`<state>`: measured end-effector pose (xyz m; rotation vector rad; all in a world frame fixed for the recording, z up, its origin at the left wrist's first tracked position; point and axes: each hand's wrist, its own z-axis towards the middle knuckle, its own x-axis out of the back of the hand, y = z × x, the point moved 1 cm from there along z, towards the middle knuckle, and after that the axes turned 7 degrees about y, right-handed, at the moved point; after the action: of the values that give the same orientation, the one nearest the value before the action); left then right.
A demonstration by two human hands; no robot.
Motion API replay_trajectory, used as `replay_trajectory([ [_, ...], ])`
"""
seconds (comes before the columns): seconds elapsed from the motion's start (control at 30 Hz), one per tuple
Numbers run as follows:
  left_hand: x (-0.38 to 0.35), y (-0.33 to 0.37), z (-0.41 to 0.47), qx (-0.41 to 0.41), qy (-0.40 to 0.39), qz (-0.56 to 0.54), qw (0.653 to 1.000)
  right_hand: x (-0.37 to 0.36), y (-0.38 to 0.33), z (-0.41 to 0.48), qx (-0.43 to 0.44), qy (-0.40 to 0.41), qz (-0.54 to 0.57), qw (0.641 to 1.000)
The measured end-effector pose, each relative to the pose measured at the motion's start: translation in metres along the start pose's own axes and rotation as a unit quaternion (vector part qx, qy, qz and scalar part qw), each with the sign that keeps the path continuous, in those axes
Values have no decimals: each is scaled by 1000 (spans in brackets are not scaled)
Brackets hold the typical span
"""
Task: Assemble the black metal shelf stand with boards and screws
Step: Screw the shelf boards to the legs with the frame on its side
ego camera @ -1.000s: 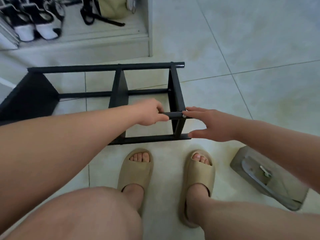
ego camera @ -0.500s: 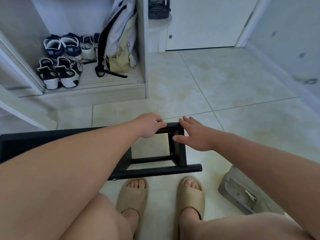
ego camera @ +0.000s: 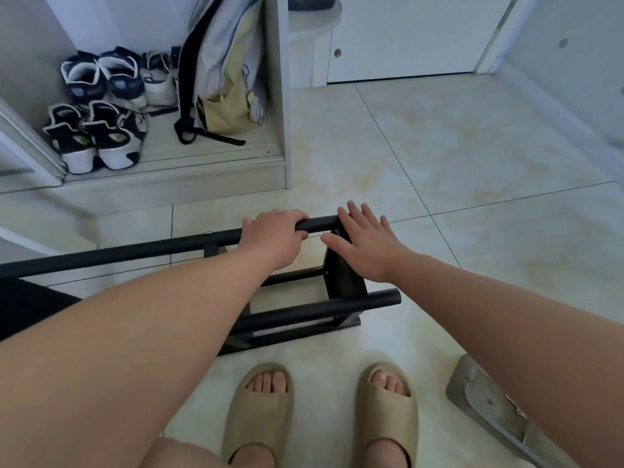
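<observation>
Left grip (ego camera: 273,236) is clamped on the top rail (ego camera: 320,224) of the black stand (ego camera: 314,310). Right grip (ego camera: 366,244) lies flat, fingers apart, on the stand's end. Likely repositioning; next, tip it upright steadily.

Readable text: none anywhere in view.
Shelf stand (ego camera: 337,307): black tubes, no legible marking.
Sneakers (ego camera: 111,136): side details too small to read.
Backpack (ego camera: 219,62): small dark mark on the fabric, blurred.
Charm (ego camera: 254,104): cartoon figure, no lettering made out.
Slides (ego camera: 258,410): no legible brand.
</observation>
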<state>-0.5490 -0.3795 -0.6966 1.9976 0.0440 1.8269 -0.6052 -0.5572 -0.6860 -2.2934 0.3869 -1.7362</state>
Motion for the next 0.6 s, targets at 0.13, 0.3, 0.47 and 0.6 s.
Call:
replay_trajectory([
  [0.13,-8,1,1,17,-21,42,999,-4,6,3,-12,-18,-9,1000],
  [0.3,-1,4,-20,10,-109,98,989,5,12,-25,4,-15,-35,999],
  [0.47,21,30,-57,-14,-154,113,981,23,32,-84,4,-17,-59,998],
  [0.6,33,71,-88,-46,-131,97,985,41,57,-136,-29,2,-76,997],
])
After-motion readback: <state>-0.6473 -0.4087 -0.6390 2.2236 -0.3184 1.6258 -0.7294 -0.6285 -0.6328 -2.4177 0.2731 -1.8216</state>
